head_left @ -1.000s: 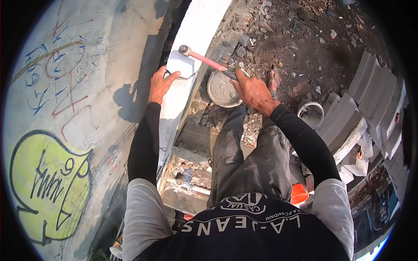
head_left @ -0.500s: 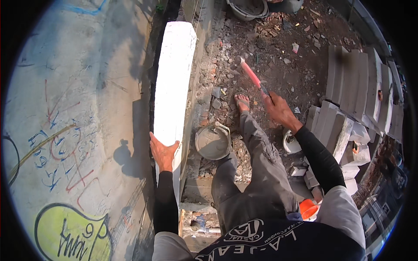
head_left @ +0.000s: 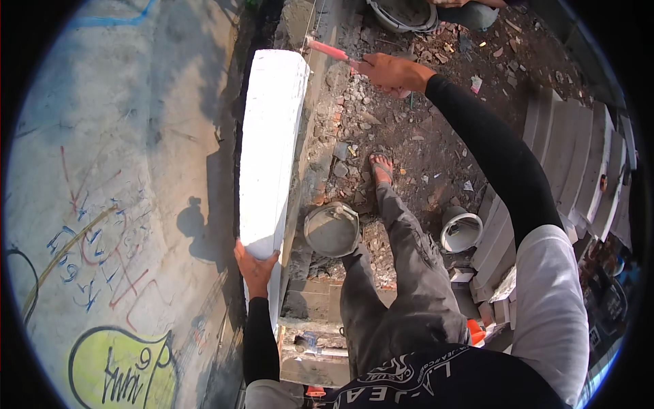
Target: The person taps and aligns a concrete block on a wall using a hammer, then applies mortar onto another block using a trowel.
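A long white block lies lengthwise along the top of a low wall. My left hand spans its near part, fingers at the left edge and thumb at the right edge, gripping it. My right hand is closed round the dark grip of a hammer with a red handle. The hammer points left, its head by the block's far right corner beside a taut string. Whether the head touches anything, I cannot tell.
A graffitied wall rises along the left. A mortar bucket stands by my legs, with a white bucket to the right. Several grey blocks are stacked at right. Rubble covers the ground. Another person's arm shows near the far bucket.
My right hand has swung the hammer far and to the left, to the block's far end. My left hand sits slightly nearer me on the block. The view has shifted a little.
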`<control>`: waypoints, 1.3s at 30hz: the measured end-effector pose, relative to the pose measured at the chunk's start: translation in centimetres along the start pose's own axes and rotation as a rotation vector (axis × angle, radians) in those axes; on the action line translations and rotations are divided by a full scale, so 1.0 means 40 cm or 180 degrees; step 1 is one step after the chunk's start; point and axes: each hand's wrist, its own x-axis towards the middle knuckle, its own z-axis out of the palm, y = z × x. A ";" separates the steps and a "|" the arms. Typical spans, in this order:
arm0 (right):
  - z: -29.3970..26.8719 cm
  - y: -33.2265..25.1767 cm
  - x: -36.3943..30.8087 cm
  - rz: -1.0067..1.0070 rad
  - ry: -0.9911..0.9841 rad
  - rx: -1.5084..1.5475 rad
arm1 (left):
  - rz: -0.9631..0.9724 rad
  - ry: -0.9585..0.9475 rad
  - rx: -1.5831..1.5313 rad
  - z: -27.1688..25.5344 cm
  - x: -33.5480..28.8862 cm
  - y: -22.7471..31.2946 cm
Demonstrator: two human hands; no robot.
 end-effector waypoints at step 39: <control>0.978 -0.105 -0.776 -0.0132 0.0495 0.0244 | -0.0390 -0.1067 -0.1252 -0.081 -0.015 -0.221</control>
